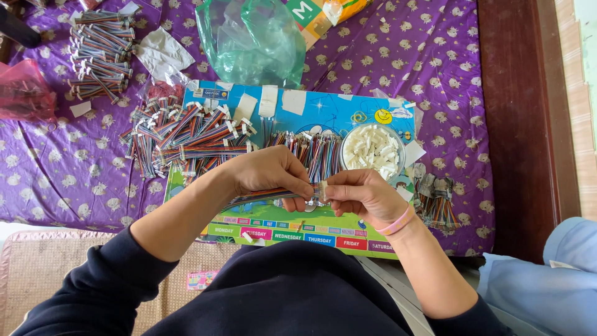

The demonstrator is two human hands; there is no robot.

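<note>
Pinching a flat multicoloured ribbon cable [264, 196], the left hand [270, 174] grips its length while the right hand [360, 196] closes on the small white connector [323, 190] at its end, low centre above a colourful board [298, 109]. At one o'clock sits a bowl of white connectors [372, 151]; purple patterned bedsheet [56, 168] lies beneath.

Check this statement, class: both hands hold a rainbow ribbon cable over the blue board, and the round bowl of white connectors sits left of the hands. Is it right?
Not quite. The head view shows the bowl of white connectors up to the right of the hands, not left. The left hand and right hand do hold the ribbon cable over the blue board.
</note>
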